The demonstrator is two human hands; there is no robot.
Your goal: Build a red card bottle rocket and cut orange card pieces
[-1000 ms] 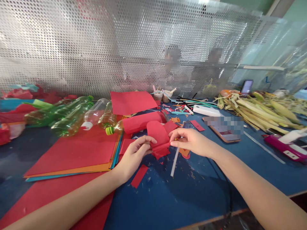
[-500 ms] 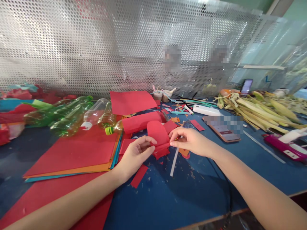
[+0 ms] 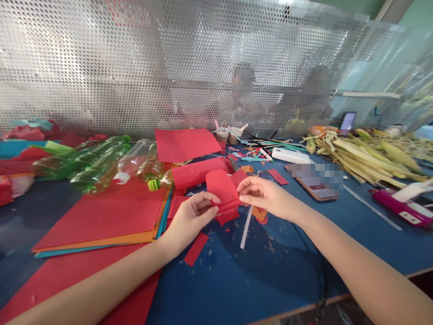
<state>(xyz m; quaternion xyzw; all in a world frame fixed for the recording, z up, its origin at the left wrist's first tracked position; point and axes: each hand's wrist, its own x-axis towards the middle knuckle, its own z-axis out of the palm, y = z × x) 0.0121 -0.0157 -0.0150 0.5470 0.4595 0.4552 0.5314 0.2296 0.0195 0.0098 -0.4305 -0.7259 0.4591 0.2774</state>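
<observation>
Between my two hands is a piece of red paper [image 3: 221, 187] with a rounded top and a folded lower edge. My left hand [image 3: 196, 212] pinches its lower left corner between thumb and fingers. At the lower right corner, my right hand [image 3: 260, 194] pinches the same fold. Just behind the paper lies a bottle [image 3: 165, 179] with a yellow cap, its body wrapped in a red paper sleeve [image 3: 199, 173]. Red scraps lie under and around my hands, among them a red strip [image 3: 196, 249] and a white strip [image 3: 247, 228].
Stacked coloured sheets [image 3: 111, 216] and clear green bottles [image 3: 101, 167] lie on the left. On the right are a phone [image 3: 314, 183], a white glue gun [image 3: 291, 156], dried husks [image 3: 368, 155] and a magenta power strip [image 3: 402, 206]. A perforated metal screen [image 3: 189, 67] stands behind.
My right hand has shifted slightly left and up along the fold, its fingers closer over the paper's right side. The paper has tilted a little. My left hand stays almost still.
</observation>
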